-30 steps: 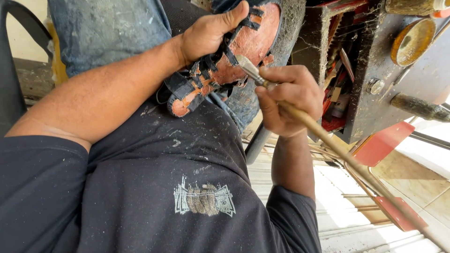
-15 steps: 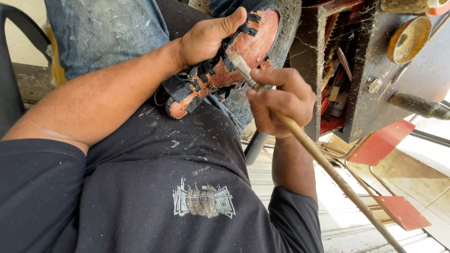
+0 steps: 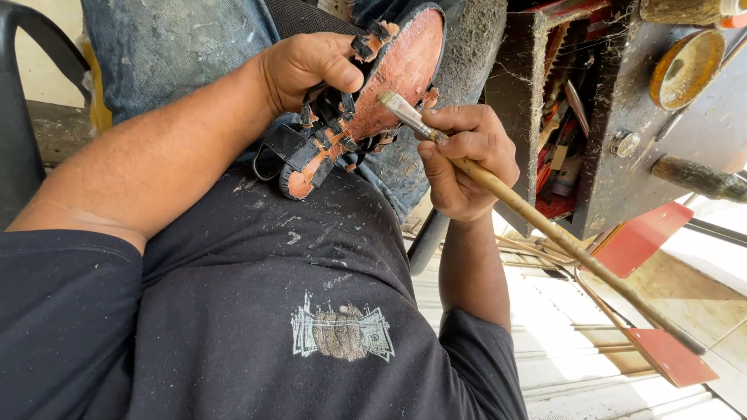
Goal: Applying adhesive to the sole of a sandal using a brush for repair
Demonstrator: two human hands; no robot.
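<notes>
We brush the sandal's underside

Our left hand (image 3: 307, 66) grips the strappy sandal (image 3: 366, 101); our right hand (image 3: 463, 159) pinches a long brush (image 3: 529, 214), bristles touching mid-sole. No wet coat shows yet, so most looks undone.

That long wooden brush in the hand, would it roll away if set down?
Probably: the brush has a long, round, thin handle, so it may roll. It looks stiff and light, since the right hand steers it by fingertips. Its bristles touch the sandal sole.
</notes>
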